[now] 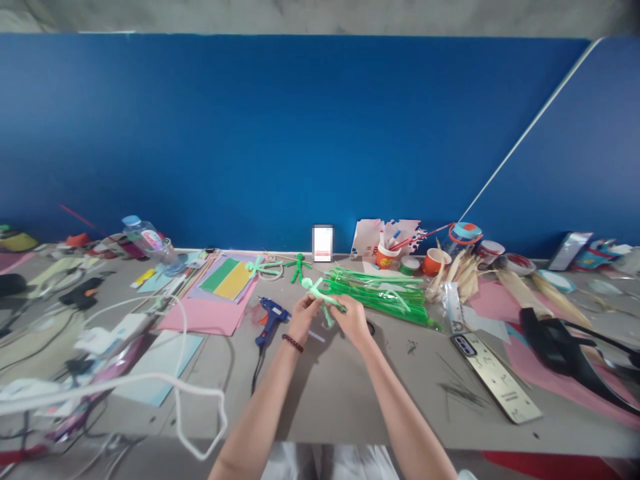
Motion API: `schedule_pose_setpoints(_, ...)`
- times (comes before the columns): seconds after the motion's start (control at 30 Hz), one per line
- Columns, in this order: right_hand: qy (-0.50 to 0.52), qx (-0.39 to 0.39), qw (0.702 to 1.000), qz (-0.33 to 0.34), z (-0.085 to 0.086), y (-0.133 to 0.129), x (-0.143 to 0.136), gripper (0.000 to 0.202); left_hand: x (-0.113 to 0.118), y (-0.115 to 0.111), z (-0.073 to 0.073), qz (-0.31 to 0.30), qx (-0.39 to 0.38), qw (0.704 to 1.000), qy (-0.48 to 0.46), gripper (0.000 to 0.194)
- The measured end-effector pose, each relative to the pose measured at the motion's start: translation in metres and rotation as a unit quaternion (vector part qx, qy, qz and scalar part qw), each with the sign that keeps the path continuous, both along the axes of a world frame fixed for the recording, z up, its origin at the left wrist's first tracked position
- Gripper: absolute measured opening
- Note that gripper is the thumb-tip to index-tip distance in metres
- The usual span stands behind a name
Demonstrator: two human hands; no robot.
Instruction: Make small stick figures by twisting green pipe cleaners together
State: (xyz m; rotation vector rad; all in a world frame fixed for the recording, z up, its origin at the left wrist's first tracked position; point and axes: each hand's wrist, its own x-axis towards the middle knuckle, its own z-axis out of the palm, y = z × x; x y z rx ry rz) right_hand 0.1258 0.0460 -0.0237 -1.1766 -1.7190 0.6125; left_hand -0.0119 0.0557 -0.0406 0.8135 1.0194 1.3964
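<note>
A pale green pipe-cleaner figure (316, 291) with a round head is held above the desk between both hands. My left hand (306, 315), with a dark bead bracelet at the wrist, pinches it on the left side. Closed on its lower right part are the fingers of my right hand (351, 319). Behind them stands a darker green pipe-cleaner figure (299, 268). Another pale green figure (260, 265) lies on the papers to the left. A blue hot glue gun (271, 320) rests beside my left hand. Bundled green pipe cleaners (385, 297) lie beyond my right hand.
A phone with a bright screen (323, 243) leans on the blue partition. Paper cups (387, 256) with pens stand right of it. A second phone (495, 377) lies at right. White cables (185, 380), pink paper (220, 317) and a plastic bottle (150, 241) are at left.
</note>
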Motion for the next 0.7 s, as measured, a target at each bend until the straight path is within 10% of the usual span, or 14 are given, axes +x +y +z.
schedule_pose_setpoints(0.4,-0.173,0.025,0.982,-0.068,-0.008,-0.001,0.0,0.022,0.008,0.0,-0.008,0.047,-0.001,0.998,-0.043,0.028)
schedule_pose_setpoints(0.7,-0.017,-0.035,0.999,-0.031,-0.003,-0.001,-0.004,0.036,0.01,-0.005,0.003,0.067,0.011,0.997,-0.047,0.033)
